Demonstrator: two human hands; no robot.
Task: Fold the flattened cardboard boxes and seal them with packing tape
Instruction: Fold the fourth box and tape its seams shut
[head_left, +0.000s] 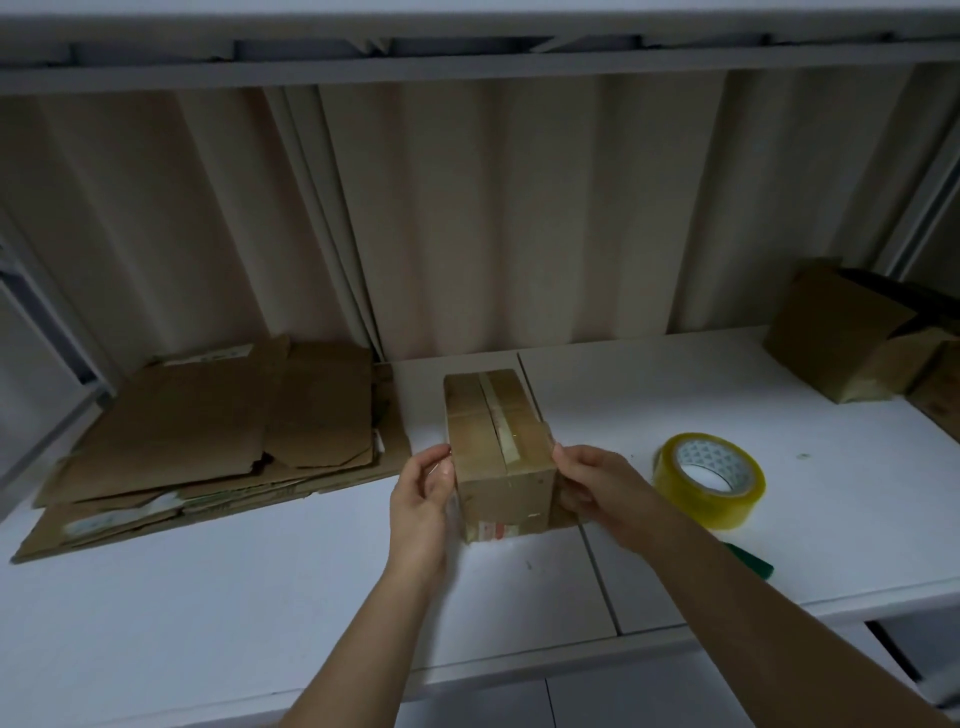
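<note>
**White shelf, small taped box held between two hands**

White shelf surface (260, 597) carries everything. At centre, the left hand (423, 491) and right hand (592, 486) grip opposite sides of a small brown cardboard box (498, 447), its top seam taped. At three o'clock lies a yellowish packing-tape roll (709, 480); at nine o'clock, a flattened brown cardboard stack (208, 436); at two o'clock, more folded brown boxes (841, 343).

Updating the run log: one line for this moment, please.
stage: sealing | left hand and right hand: grip taped box sides | tape roll: on table, right | flat boxes: stacked left
</note>
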